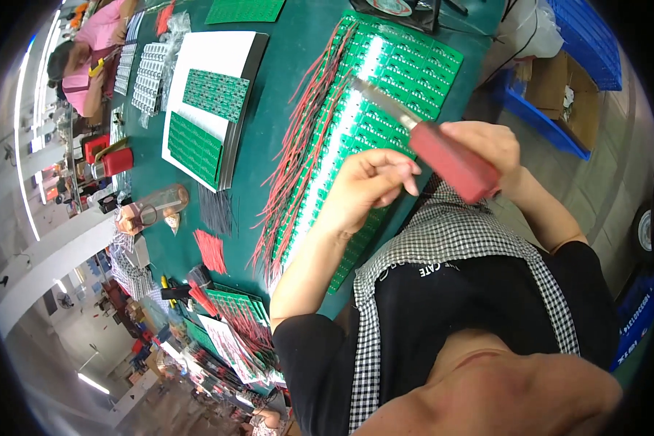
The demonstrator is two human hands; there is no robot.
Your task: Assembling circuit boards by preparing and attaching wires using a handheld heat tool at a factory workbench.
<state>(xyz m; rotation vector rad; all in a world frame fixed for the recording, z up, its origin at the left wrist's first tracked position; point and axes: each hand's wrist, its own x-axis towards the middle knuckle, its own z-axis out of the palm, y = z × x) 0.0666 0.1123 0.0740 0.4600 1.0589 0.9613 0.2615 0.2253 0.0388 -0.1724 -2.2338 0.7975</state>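
My right hand is wrapped round a soldering iron with a thick dark-red handle and a metal shaft. Its shaft slants up and left over a large green circuit board panel. Just left of the handle, my left hand is curled with thumb and fingers drawn together above the panel's lower part. Something small and reddish shows at its fingertips, too small to make out. Many thin red and dark wires lie along the panel's left side, their ends at rows of the boards.
A white stack holds two smaller green boards. Black wires, red wires and a clear jar lie nearby on the green table. Blue crates stand at right. A person in pink sits far left.
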